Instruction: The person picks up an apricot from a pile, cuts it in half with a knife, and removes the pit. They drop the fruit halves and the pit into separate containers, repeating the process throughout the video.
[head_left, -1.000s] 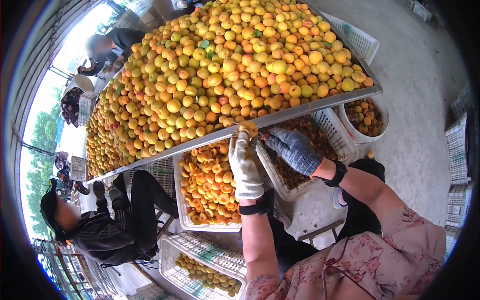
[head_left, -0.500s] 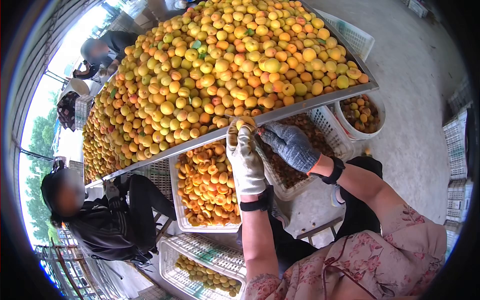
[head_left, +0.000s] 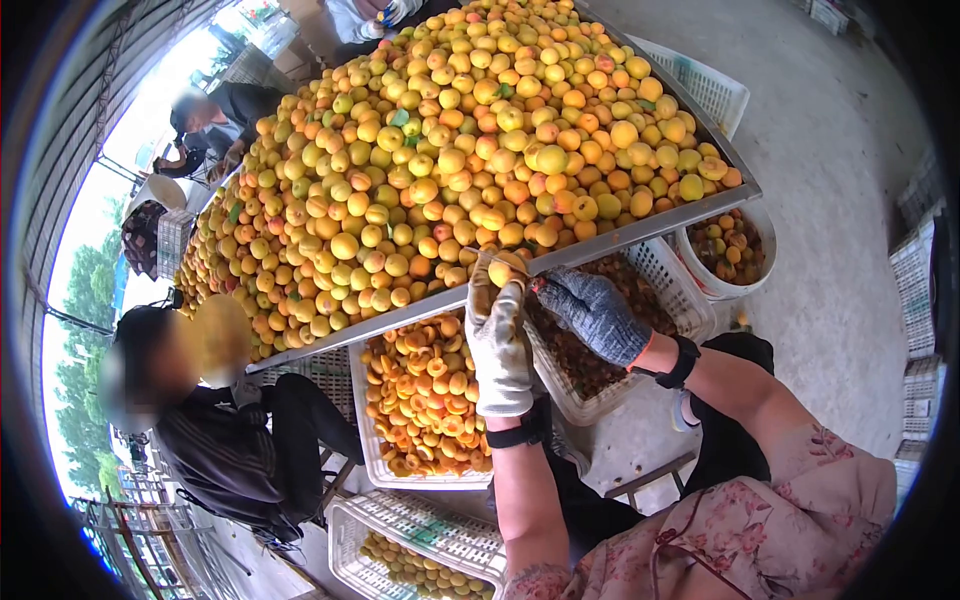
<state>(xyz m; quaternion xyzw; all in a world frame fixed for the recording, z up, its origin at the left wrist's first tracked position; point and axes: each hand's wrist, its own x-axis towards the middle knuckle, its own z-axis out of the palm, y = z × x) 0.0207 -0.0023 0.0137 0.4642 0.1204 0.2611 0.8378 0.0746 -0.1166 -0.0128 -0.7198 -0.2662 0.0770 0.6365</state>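
Note:
My left hand point(head_left: 498, 350), in a white glove, is closed around an apricot point(head_left: 508, 268) at the near edge of the fruit table. In a grey knit glove, my right hand point(head_left: 597, 316) grips what looks like a small knife point(head_left: 538, 285). Its reddish handle end shows at the fingertips, and a thin blade seems to lie against the apricot. Beyond both hands, whole apricots point(head_left: 430, 160) are heaped on the metal-edged table point(head_left: 640, 231). Below my left hand, a white crate point(head_left: 368, 440) holds halved apricots point(head_left: 425, 390).
Under my right hand stands a crate point(head_left: 690, 300) of dark brownish pieces. A white bucket point(head_left: 768, 262) of fruit is beside it. Another crate point(head_left: 420, 520) with fruit sits at the lower left. A co-worker point(head_left: 230, 450) sits close on the left; others work along the far side.
The view has shifted, so the table and crates appear slightly lower and farther right. The co-worker on the left has changed head position. My hands stay together at the apricot.

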